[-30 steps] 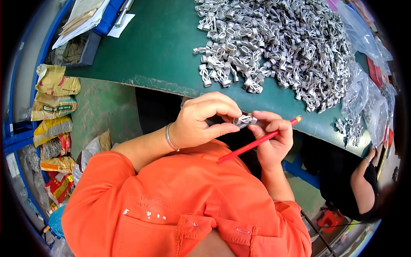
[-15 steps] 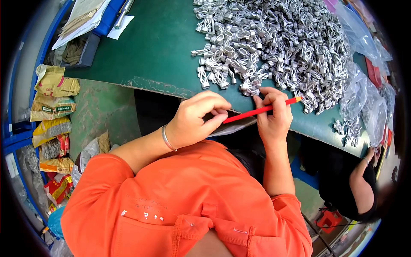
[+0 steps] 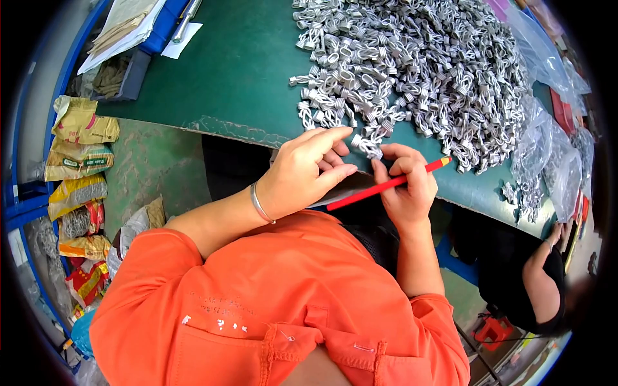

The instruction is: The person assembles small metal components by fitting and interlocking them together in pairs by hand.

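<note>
Right hand (image 3: 409,193) draws back slightly from the pile (image 3: 438,71); left hand (image 3: 299,168) shifts up.

Green table (image 3: 238,71) bears the pile, all grey metal pieces. Left fingers part from thumb, gripping nothing. Right fingers curl closed round red pencil (image 3: 362,194); thumb and forefinger tips at one metal piece (image 3: 368,148) between the hands, cannot tell if pinched.
</note>
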Demonstrator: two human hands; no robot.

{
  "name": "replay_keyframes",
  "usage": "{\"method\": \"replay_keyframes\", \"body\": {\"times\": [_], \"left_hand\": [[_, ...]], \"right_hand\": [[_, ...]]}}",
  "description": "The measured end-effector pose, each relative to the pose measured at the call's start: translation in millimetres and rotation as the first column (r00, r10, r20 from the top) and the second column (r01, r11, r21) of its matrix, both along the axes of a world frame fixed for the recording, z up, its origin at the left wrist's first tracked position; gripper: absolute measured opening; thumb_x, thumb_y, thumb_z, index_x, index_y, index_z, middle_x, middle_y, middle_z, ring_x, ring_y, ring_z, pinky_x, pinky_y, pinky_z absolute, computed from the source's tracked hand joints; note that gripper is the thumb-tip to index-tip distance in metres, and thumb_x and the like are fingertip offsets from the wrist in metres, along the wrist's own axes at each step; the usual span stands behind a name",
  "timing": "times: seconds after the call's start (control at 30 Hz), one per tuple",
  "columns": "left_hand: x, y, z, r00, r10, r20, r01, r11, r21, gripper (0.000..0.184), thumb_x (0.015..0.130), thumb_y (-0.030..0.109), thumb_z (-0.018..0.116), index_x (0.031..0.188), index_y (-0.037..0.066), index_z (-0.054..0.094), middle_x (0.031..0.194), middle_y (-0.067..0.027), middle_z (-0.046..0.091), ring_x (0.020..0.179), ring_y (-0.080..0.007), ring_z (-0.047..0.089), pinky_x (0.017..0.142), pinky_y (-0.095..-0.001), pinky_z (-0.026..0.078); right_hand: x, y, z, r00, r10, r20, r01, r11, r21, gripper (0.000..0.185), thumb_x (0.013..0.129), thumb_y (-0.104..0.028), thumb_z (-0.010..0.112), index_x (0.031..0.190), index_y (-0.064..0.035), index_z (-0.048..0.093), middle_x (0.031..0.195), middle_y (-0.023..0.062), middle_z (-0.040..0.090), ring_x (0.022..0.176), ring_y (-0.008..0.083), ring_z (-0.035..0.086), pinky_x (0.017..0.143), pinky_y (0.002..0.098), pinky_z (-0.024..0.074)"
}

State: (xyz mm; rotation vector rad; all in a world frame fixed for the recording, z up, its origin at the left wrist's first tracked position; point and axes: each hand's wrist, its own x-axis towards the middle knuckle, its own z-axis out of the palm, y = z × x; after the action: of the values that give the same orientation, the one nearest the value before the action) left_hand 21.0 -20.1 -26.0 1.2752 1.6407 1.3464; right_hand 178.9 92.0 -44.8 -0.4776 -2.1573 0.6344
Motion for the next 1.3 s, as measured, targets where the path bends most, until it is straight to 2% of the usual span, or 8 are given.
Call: {"method": "replay_keyframes", "body": {"times": [0.2,0.37,0.43,0.5,0.63,0.8,1.0,1.3], "left_hand": [[-6,-4,0,0.986,-0.019,0.163,0.008,0.998,0.068,0.019,0.084,-0.004,0.061,0.103,-0.005,0.061,0.092,-0.0095,0.06,0.075,-0.0124,0.065,0.066,-0.0224,0.053],[-12,-3,0,0.988,-0.113,-0.106,0.138,0.951,0.278,0.02,0.08,-0.008,0.063,0.1,-0.005,0.062,0.092,-0.0114,0.058,0.077,-0.0151,0.064,0.067,-0.0238,0.053],[-9,-3,-2,0.976,-0.112,-0.187,0.167,0.934,0.317,0.023,0.079,-0.01,0.064,0.101,-0.005,0.061,0.093,-0.0122,0.058,0.08,-0.0158,0.064,0.068,-0.0246,0.054],[0,-4,-5,0.973,-0.046,0.226,-0.019,0.96,0.279,0.023,0.075,-0.006,0.069,0.097,-0.002,0.063,0.092,-0.0111,0.061,0.078,-0.0153,0.063,0.066,-0.025,0.053],[-2,-5,-6,0.979,-0.046,0.196,-0.015,0.953,0.302,0.023,0.075,-0.006,0.07,0.096,-0.003,0.062,0.095,-0.0124,0.06,0.08,-0.0168,0.063,0.067,-0.0259,0.055],[-13,-12,-2,0.985,-0.117,-0.13,0.151,0.943,0.298,0.023,0.071,-0.005,0.072,0.092,-0.002,0.062,0.093,-0.0126,0.063,0.081,-0.0206,0.063,0.068,-0.0283,0.052],[-7,-15,-8,0.99,-0.117,-0.072,0.127,0.981,0.145,0.021,0.073,-0.004,0.07,0.093,-0.003,0.063,0.092,-0.0116,0.061,0.075,-0.0161,0.064,0.067,-0.025,0.054],[-5,-10,-5,0.994,-0.075,0.081,0.07,0.996,0.057,0.021,0.082,-0.003,0.064,0.102,-0.005,0.06,0.093,-0.0114,0.062,0.08,-0.0152,0.065,0.068,-0.0248,0.055]], "right_hand": [[3,-14,-2,0.962,0.105,-0.252,-0.232,0.798,-0.556,0.026,0.076,0.01,0.068,0.082,-0.0008,0.044,0.1,0.0195,0.063,0.077,0.015,0.065,0.069,0.0257,0.0531],[6,-17,5,0.93,0.062,-0.363,-0.328,0.587,-0.74,0.027,0.077,0.013,0.064,0.084,-0.0018,0.043,0.101,0.0199,0.062,0.079,0.0139,0.063,0.073,0.0259,0.0527],[3,-18,4,0.928,0.061,-0.369,-0.31,0.678,-0.667,0.027,0.077,0.014,0.064,0.083,-0.002,0.042,0.101,0.0201,0.061,0.079,0.0141,0.062,0.073,0.0261,0.0529],[3,-19,2,0.917,0.075,-0.391,-0.301,0.772,-0.56,0.03,0.075,0.014,0.066,0.083,-0.002,0.041,0.104,0.0203,0.059,0.08,0.0161,0.062,0.072,0.0269,0.054],[5,-24,0,0.917,0.082,-0.39,-0.277,0.834,-0.477,0.033,0.071,0.014,0.07,0.08,-0.002,0.042,0.102,0.0213,0.06,0.08,0.0186,0.064,0.069,0.0271,0.0552],[13,-8,12,0.933,0.229,-0.276,-0.32,0.88,-0.352,0.028,0.071,0.009,0.07,0.078,-0.0031,0.045,0.084,0.0181,0.067,0.074,0.0266,0.064,0.065,0.033,0.0506],[-9,17,3,0.991,-0.131,0.004,0.129,0.972,-0.195,0.027,0.069,0.006,0.072,0.079,-0.0024,0.049,0.097,0.0162,0.066,0.081,0.028,0.06,0.072,0.0328,0.0482],[-4,16,-1,0.989,-0.028,-0.142,0.007,0.989,-0.146,0.029,0.066,0.01,0.074,0.076,-0.0028,0.049,0.086,0.0149,0.064,0.073,0.0241,0.06,0.063,0.0306,0.0494]]}}
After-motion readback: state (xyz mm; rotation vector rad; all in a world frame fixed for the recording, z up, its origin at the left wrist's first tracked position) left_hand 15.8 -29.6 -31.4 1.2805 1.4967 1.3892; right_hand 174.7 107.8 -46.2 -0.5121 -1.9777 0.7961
